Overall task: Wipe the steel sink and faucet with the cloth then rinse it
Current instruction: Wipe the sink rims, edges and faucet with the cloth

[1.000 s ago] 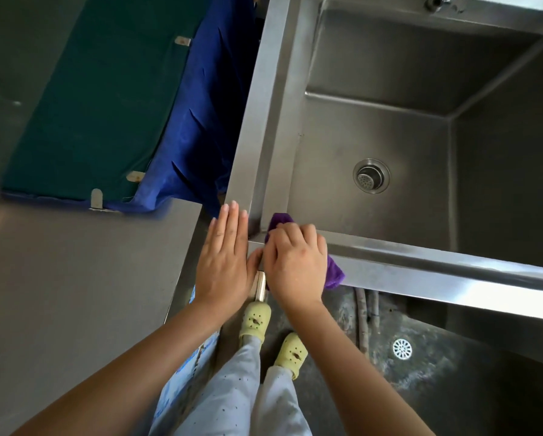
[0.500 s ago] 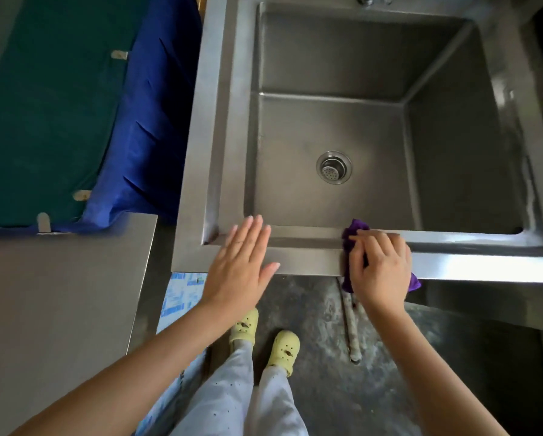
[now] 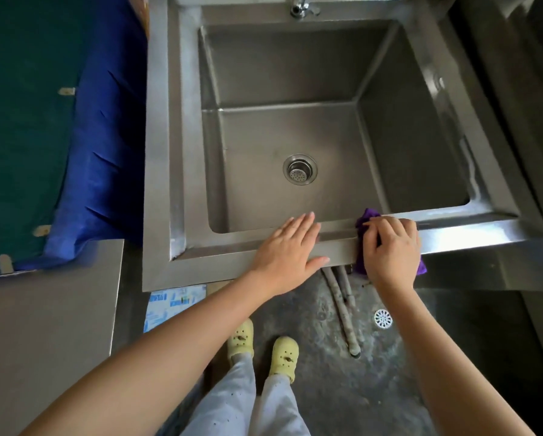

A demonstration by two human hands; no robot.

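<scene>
Along the sink (image 3: 226, 248) rim at five o'clock, my right hand (image 3: 389, 250) is gripping the cloth (image 3: 367, 216) to wipe; my left hand (image 3: 287, 250) is lying flat at six, bracing me.

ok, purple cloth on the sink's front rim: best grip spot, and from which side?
Likely the bunched middle of the purple cloth, from above on the near side, palm down. It lies draped over the front rim, one end poking toward the basin, the other hanging below, so only the middle is backed by steel. The right hand holds it there.
</scene>
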